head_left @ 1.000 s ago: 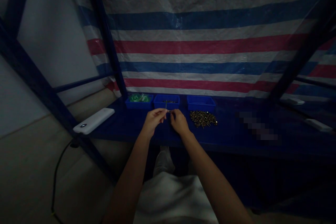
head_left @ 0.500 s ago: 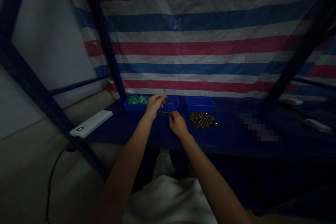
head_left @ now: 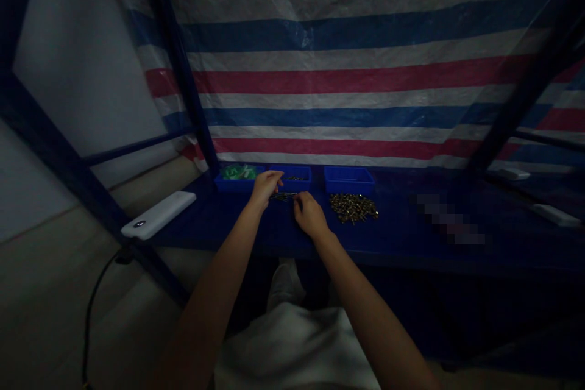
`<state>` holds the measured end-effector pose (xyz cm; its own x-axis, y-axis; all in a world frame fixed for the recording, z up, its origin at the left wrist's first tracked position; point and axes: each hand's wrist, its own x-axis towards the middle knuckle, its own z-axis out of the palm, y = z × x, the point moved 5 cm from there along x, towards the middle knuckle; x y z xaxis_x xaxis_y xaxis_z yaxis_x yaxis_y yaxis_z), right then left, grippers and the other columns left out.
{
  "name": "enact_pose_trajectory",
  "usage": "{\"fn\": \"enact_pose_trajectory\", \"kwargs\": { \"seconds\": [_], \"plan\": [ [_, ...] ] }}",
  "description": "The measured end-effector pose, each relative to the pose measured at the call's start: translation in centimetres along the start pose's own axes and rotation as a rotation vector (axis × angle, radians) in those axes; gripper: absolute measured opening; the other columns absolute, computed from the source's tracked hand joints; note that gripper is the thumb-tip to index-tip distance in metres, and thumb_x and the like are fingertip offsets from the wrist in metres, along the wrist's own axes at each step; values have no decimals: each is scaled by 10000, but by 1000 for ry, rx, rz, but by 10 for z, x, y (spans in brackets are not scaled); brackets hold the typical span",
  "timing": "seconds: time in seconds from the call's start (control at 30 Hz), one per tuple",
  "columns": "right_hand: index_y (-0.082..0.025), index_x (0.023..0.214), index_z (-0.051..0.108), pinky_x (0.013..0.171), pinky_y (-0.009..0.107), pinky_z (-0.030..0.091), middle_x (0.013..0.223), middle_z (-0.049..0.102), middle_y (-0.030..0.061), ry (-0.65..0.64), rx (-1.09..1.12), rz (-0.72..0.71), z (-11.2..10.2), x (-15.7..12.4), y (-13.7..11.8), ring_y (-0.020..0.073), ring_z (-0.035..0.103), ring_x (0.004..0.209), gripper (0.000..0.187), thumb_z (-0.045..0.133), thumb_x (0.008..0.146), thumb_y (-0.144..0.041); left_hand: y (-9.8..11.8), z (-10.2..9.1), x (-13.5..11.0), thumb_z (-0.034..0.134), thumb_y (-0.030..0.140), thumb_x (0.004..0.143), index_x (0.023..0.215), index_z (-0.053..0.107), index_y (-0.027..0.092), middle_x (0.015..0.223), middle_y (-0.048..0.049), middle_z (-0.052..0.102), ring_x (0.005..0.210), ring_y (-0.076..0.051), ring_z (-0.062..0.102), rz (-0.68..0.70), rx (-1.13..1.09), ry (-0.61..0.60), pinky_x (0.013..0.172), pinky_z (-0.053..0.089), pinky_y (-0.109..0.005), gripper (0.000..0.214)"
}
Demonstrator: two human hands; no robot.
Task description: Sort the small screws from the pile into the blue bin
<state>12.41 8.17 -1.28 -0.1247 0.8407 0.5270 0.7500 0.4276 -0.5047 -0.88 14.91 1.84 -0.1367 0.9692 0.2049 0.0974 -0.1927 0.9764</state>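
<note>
My left hand [head_left: 267, 187] is raised over the left part of the blue table, its fingers pinched together. What it holds, if anything, is too small and dark to tell. Between my hands lie several thin dark screws [head_left: 283, 197]. My right hand [head_left: 310, 214] rests on the table at the right end of these screws, fingers curled inward and their tips partly hidden. Right of it spreads a pile of small brass-coloured metal pieces [head_left: 353, 208]. Behind my left hand stands a blue bin [head_left: 303, 170] with a few small metal parts inside.
Green and white pieces [head_left: 240, 172] fill a blue bin at the back left. Another blue bin [head_left: 349, 180] stands behind the pile. A white power bank [head_left: 159, 214] lies at the left edge. Blue posts flank the table, with a striped tarp [head_left: 311, 82] behind.
My left hand has moved slightly down and left. The small thin screw-like piece that stood up from its fingertips no longer shows. My right hand has stayed almost still.
</note>
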Motion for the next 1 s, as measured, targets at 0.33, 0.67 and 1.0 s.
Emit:
{"fn": "enact_pose_trajectory", "kwargs": {
  "seconds": [0.33,0.67,1.0],
  "plan": [
    [-182,905,539,772,278,415,908,574,67,8,8,11,4,0,3,167,541,858,164,399,825,-150,-23,-29,-54,605,429,648,796,628,117,496,36,513,356,-40,379,44,-109,180,378,249,-181,346],
    [-173,913,556,757,300,428,940,584,86,-116,-108,5,21,15,-5,191,551,882,133,473,809,-174,-40,-33,-58,535,346,706,789,600,125,504,22,519,395,-68,429,104,30,251,395,290,-177,245],
    [-157,936,568,762,321,424,1007,587,121,-219,-318,24,38,37,-18,212,546,932,146,502,816,-209,-44,-40,-57,471,292,724,769,516,157,525,37,524,426,-77,459,116,-32,345,444,347,-185,149]
  ]
}}
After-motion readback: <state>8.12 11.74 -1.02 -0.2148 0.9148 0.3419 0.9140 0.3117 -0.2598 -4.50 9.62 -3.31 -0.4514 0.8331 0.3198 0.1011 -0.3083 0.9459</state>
